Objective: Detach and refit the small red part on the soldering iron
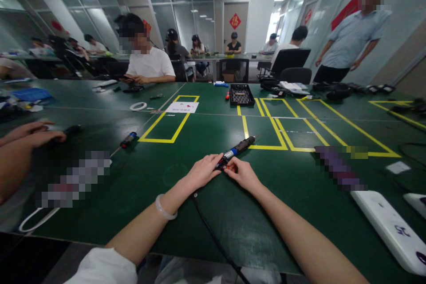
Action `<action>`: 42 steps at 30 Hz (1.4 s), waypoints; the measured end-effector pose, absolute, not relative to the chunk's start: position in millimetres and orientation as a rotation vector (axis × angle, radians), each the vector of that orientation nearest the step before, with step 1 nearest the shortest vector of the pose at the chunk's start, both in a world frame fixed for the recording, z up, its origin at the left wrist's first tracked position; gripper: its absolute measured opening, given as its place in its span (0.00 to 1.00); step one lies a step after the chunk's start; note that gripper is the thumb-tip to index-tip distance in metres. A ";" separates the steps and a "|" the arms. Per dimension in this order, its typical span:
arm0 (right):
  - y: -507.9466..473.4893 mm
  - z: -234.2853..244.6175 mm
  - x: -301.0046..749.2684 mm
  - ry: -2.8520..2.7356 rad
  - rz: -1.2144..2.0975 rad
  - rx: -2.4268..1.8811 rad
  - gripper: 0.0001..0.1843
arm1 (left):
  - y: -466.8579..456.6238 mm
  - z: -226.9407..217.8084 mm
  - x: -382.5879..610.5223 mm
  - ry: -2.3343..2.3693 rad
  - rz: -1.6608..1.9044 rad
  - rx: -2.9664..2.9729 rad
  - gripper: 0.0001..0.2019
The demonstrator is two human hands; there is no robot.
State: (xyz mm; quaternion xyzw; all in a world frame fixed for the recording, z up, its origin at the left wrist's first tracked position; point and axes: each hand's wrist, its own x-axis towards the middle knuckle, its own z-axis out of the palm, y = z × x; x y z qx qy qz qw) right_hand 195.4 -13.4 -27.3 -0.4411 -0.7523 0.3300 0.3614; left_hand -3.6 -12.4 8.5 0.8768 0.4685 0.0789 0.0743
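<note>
A slim electric screwdriver point(242, 145) lies slantwise on the green table, its thin metal tip pointing up and to the right. Its casing looks partly open, with a silver motor-like cylinder, a blue band and red wiring showing. My left hand point(203, 169) rests over the rear end, fingers closed on it and covering part of it. On the near right side, my right hand point(242, 172) is closed in a pinch right beside the exposed inside. A small orange-red bit shows at these fingertips; what it is, I cannot make out.
A black cable point(213, 235) runs over the table's front edge. At right lies a white power bank point(382, 217). Left are a blue-black cylinder point(128, 140) and a co-worker's hands point(36, 135). Farther back stand a black parts tray point(242, 95), a paper point(182, 107) and yellow tape outlines.
</note>
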 end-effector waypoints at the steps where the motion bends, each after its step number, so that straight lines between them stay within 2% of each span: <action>1: -12.9 -28.2 195.7 -1.949 0.836 -1.156 0.06 | -13.7 9.0 -1.6 1.390 0.233 2.634 0.29; 10: -13.9 -27.7 193.2 -1.982 0.734 -1.252 0.08 | -14.9 9.5 0.7 1.360 0.239 2.618 0.28; 20: -13.8 -27.1 190.6 -2.015 0.722 -1.116 0.03 | -16.6 5.0 9.7 1.410 0.277 2.690 0.30; 25: -17.4 -23.2 191.3 -2.035 0.641 -1.113 0.08 | -14.7 2.4 19.0 1.489 0.283 2.723 0.29; 31: -18.6 -21.3 195.0 -2.020 0.621 -1.133 0.05 | -10.4 4.3 20.1 1.483 0.221 2.732 0.29; 42: -15.4 -24.0 202.0 -2.067 0.578 -1.128 0.06 | 4.1 10.1 -38.7 1.694 0.187 2.651 0.31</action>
